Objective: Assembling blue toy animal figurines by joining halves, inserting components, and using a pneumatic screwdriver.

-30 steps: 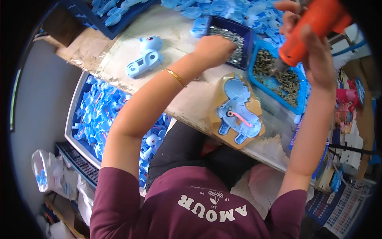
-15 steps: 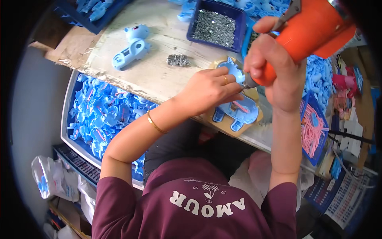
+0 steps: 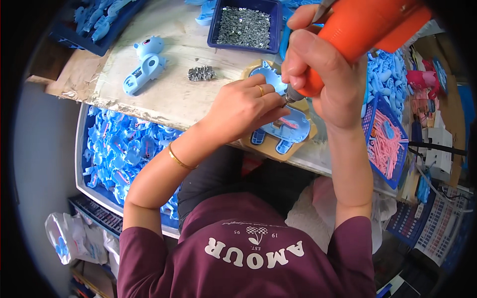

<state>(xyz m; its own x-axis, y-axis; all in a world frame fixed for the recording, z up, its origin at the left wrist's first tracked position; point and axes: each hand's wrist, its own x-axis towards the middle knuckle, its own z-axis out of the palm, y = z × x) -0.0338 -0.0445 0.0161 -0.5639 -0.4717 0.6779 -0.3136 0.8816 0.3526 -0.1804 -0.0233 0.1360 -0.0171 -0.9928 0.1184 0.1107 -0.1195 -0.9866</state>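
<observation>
Beside the metal tip (image 3: 292, 95), holds the left hand (image 3: 242, 105) with fingers close together; cannot tell if pinching anything. Wraps the right hand (image 3: 342, 94) around an orange driver (image 3: 370, 25), aimed down-left. Below, has a blue toy shell (image 3: 292, 125) lying head-end away in a tan holder (image 3: 269, 148) on the counter (image 3: 175, 55), with long axis slanting upper left to lower right.

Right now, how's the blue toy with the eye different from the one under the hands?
The toy with the eye shows its outside, but the hollow toy shell shows its inside. The toy with the eye lies on the table; the hollow toy shell sits in a tan holder. A pink strip shows in the hollow toy shell, none on the toy with the eye. Both are light blue.
</observation>
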